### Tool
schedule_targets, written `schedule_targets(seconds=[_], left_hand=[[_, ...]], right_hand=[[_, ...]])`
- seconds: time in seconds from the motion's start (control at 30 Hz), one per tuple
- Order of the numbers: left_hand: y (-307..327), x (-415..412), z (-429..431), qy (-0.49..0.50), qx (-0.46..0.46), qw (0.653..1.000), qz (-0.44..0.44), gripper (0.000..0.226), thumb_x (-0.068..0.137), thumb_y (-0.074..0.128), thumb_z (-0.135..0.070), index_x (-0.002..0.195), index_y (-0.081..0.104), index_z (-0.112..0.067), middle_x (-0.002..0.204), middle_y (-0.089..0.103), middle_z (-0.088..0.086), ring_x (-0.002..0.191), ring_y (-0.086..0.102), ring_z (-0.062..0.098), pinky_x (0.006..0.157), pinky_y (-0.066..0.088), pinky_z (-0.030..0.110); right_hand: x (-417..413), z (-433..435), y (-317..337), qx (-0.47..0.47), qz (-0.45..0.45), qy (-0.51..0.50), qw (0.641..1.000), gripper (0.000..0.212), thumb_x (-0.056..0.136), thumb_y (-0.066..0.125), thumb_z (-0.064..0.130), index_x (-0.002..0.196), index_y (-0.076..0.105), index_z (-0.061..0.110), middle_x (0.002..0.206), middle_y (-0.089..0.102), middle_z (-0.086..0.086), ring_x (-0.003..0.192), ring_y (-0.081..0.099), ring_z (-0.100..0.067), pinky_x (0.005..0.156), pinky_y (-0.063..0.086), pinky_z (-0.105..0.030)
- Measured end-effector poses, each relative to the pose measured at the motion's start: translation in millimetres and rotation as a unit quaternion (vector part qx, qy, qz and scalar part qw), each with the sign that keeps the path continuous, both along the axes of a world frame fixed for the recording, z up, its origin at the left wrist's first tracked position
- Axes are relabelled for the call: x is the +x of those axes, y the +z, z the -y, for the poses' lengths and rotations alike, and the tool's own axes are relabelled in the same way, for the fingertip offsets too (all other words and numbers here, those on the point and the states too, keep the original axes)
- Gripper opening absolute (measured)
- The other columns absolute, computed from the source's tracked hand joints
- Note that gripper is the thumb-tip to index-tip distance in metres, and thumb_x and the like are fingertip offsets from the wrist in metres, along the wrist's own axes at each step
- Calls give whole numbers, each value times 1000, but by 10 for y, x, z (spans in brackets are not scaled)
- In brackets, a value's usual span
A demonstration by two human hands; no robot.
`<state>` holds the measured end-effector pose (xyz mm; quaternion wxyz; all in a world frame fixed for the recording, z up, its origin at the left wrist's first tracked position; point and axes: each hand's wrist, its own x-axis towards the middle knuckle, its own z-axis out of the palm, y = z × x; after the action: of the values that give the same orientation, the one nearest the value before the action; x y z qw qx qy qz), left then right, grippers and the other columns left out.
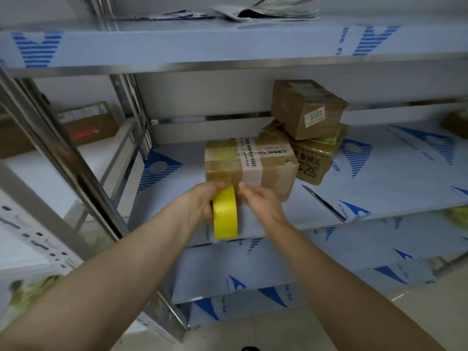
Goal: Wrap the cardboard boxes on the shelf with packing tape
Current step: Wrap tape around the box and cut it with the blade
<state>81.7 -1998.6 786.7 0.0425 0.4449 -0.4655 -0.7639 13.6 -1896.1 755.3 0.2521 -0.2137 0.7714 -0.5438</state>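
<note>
A brown cardboard box (266, 165) with a white printed band around it lies on the middle shelf (379, 183). Right in front of the box, my left hand (202, 201) grips a yellow roll of packing tape (225, 215), held on edge. My right hand (260, 198) is beside the roll, its fingertips pinching at the roll's top edge close to the box's front face. Behind the box to the right, two more brown boxes (307, 110) are stacked, the upper one tilted.
A dark blade-like tool (326, 202) lies on the shelf right of my hands. The upper shelf (228, 46) holds flat plastic bags (266, 11). A neighbouring rack at left carries a brown box (88, 125). Lower shelves (329, 262) stick out below my arms.
</note>
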Motion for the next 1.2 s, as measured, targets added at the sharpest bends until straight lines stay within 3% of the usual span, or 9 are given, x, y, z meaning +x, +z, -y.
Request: schedule_targets(seconds=[0.17,0.3,0.43,0.67,0.77,0.9,1.03,1.13,1.2], left_hand=[[23,-25,-71,40,-68,996,46,8,93,59,-14,99,58,-9,84,64,14,70,63,27,55,53,39],[77,-77,-138,66,-93,991,71,12,93,60,-14,85,53,-8,79,61,13,67,60,26,56,50,40],[76,-124,-134,70,-110,988,82,15,91,63,-18,99,56,-8,82,63,12,68,61,26,53,48,38],[68,-137,-130,63,-117,987,86,13,91,62,-20,94,52,-13,85,60,12,72,58,27,55,44,39],[98,-150,-133,58,-109,989,79,15,93,59,-19,84,49,-13,83,57,12,71,57,27,58,45,39],[133,-128,-127,54,-98,991,71,9,92,59,-19,93,53,-12,86,61,14,74,60,29,61,49,39],[165,-86,-128,42,-94,994,35,7,92,55,-17,90,57,-11,72,67,13,67,63,26,59,52,34],[200,-80,-144,39,-81,996,13,10,93,54,-16,84,57,-11,51,65,7,45,63,20,44,53,25],[178,-98,-117,50,-84,995,4,13,92,58,-21,94,60,-9,62,68,9,51,65,20,47,55,25]], right_hand=[[-890,-636,-324,135,-216,-149,955,23,93,45,3,107,64,-2,109,62,-19,102,57,-34,81,43,-35],[-1393,-1036,-645,348,-312,-61,882,20,97,42,8,107,54,-5,106,59,-23,99,56,-37,73,43,-39],[-1490,-1151,-672,427,-415,8,804,19,92,46,0,108,56,2,105,57,-15,99,56,-30,66,46,-36],[-1473,-1140,-356,143,-184,-184,955,28,97,39,4,117,52,-9,121,42,-29,92,53,-44,80,41,-41],[-1302,-908,-20,23,-193,-169,966,25,99,44,12,111,54,-7,106,54,-20,90,53,-29,72,37,-30],[-941,-352,480,-41,-236,26,971,15,88,63,12,103,65,9,94,63,0,83,57,-11,68,43,-10],[-725,181,629,45,-235,223,945,39,82,72,17,120,64,16,112,65,3,99,58,-12,82,45,-23],[-743,412,531,114,-261,251,925,43,81,73,23,122,62,17,121,64,-1,107,60,-16,87,47,-30],[-763,489,472,161,-327,239,900,41,83,70,30,122,62,18,129,59,0,117,56,-21,95,43,-35]])
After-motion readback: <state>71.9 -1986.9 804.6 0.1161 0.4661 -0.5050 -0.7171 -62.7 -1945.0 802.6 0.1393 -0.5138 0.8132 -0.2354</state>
